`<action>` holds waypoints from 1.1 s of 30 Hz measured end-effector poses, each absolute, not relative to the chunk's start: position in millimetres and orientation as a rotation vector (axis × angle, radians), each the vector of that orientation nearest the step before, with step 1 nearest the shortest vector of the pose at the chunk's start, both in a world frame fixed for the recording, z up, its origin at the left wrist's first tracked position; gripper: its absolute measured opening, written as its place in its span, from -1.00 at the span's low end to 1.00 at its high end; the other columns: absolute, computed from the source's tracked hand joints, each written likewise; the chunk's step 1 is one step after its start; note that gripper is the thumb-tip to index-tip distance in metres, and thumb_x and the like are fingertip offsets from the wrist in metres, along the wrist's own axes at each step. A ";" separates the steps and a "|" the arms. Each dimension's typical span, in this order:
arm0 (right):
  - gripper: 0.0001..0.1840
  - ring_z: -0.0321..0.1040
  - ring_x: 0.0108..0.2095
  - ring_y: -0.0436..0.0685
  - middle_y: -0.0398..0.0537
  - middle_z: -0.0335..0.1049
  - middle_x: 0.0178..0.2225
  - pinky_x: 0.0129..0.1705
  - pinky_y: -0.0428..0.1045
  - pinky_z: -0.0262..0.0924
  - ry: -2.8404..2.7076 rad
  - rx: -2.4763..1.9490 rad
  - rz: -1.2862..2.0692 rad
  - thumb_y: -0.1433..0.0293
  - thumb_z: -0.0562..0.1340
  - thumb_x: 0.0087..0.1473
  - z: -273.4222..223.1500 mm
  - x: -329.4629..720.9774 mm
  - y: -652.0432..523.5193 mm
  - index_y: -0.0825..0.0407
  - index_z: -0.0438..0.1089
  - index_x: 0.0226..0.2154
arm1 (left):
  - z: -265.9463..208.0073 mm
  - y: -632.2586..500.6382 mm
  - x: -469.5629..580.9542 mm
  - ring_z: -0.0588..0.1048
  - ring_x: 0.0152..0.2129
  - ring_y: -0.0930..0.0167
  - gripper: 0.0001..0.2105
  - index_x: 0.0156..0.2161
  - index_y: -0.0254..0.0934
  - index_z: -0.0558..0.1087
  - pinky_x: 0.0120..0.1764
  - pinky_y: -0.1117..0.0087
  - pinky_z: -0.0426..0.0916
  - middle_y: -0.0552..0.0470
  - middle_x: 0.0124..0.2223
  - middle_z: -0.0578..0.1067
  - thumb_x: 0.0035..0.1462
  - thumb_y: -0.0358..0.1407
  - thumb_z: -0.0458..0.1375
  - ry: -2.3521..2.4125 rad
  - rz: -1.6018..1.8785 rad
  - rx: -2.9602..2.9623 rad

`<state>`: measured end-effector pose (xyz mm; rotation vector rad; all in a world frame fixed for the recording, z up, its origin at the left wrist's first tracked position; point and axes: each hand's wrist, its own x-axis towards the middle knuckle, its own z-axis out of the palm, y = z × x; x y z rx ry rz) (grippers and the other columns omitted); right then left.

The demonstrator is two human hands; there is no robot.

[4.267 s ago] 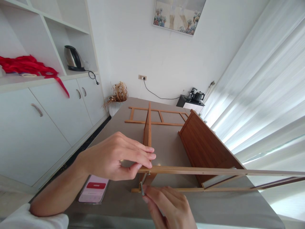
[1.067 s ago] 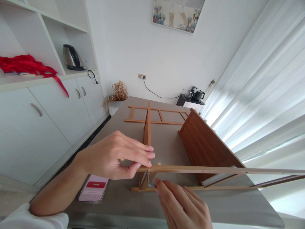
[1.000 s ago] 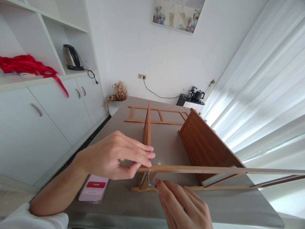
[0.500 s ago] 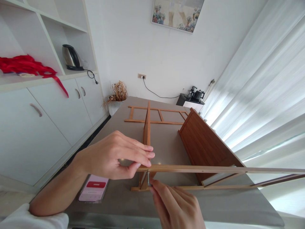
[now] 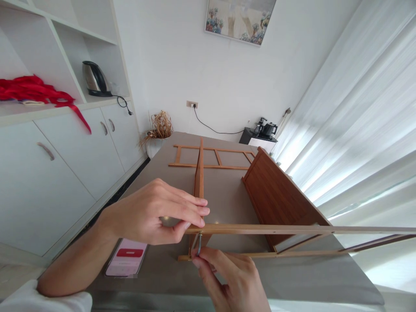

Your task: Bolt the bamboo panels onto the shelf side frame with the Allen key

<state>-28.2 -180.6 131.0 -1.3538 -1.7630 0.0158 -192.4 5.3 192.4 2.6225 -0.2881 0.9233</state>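
Note:
My left hand (image 5: 159, 214) is closed over the corner where an upright wooden shelf panel (image 5: 199, 177) meets a long wooden side frame (image 5: 253, 229). Its fingertips press on the panel's edge, and the thumb lies along the frame's upper rail. Below that corner, my right hand (image 5: 234, 275) pinches a small metal hex key (image 5: 199, 245) between thumb and index finger. The key's upper end meets a screw at the rail; the exact fit is too small to make out. Further right, a wider brown wooden panel (image 5: 282, 199) stands on edge against the same frame.
Another ladder-like wooden frame (image 5: 218, 158) lies flat at the back of the grey table (image 5: 156, 182). A lit phone (image 5: 126, 258) rests beneath my left forearm. White cabinets (image 5: 68, 160) stand at left, curtains (image 5: 357, 130) hang at right, and a potted dry plant (image 5: 160, 128) is behind.
My right hand has shifted slightly left and turned the hex key, whose lower end now points further left. My left hand keeps its place at the corner.

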 end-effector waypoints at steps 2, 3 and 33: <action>-0.87 0.40 -0.59 -0.12 -0.25 0.50 -0.49 -0.45 -0.25 0.25 -1.773 -1.363 0.023 0.39 0.18 0.33 129.0 -27.8 -180.7 0.00 0.46 -0.19 | 192.4 5.8 -192.4 0.58 -0.01 0.41 -0.61 -0.07 -0.18 0.57 0.09 0.52 0.48 0.17 -0.03 0.63 0.03 -0.61 0.18 -0.288 0.920 2.628; -0.87 0.41 -0.58 -0.11 -0.25 0.50 -0.49 -0.44 -0.24 0.25 -1.779 -1.364 0.021 0.40 0.18 0.33 128.3 -27.7 -180.6 0.00 0.46 -0.18 | 192.4 6.0 -192.3 0.58 -0.01 0.41 -0.60 -0.06 -0.18 0.57 0.09 0.52 0.48 0.17 -0.03 0.63 0.03 -0.61 0.18 -0.292 0.920 2.629; -0.77 0.50 -0.48 -0.03 -0.09 0.56 -0.34 -0.38 -0.16 0.38 -1.899 -1.372 -0.453 0.60 0.18 0.23 143.5 -13.9 -187.1 0.10 0.46 -0.11 | 193.0 5.9 -190.5 0.58 -0.02 0.38 -0.63 -0.08 -0.20 0.58 0.09 0.49 0.48 0.12 -0.05 0.65 0.04 -0.60 0.18 -0.304 0.932 2.620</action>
